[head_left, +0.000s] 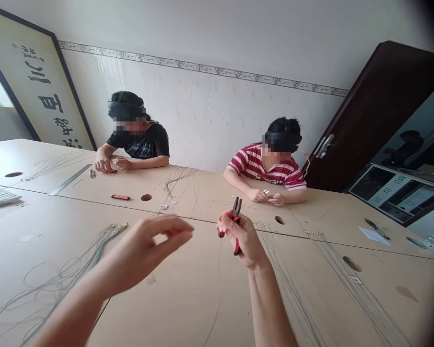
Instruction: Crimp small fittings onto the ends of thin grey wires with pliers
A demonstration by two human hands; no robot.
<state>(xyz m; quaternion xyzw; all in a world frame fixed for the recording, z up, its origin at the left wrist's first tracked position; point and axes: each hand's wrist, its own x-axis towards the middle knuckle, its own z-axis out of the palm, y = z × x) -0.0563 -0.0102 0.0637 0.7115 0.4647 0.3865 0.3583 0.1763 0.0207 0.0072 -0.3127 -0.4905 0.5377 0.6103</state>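
Red-and-black-handled pliers [236, 208] are gripped in my right hand [246, 238], with their jaws pointing up and slightly apart. A thin grey cord [218, 289] runs down the table below that hand; whether its upper end is in my fingers is hard to see. To the left, my left hand [150, 248] is raised over the table, thumb and fingertips brought together in a pinch. Anything between those fingertips is too small to make out. Beneath and beyond my left forearm lies a bundle of grey cords [101, 243] with small metal ends.
Two people sit across the table [181, 299], their hands at small items. More cord bundles [287, 284] lie to the right. A red-and-black box [120, 197], a metal ruler [72, 178], a pen [376, 228] and white paper [374, 236] rest on the tabletop, which has round holes.
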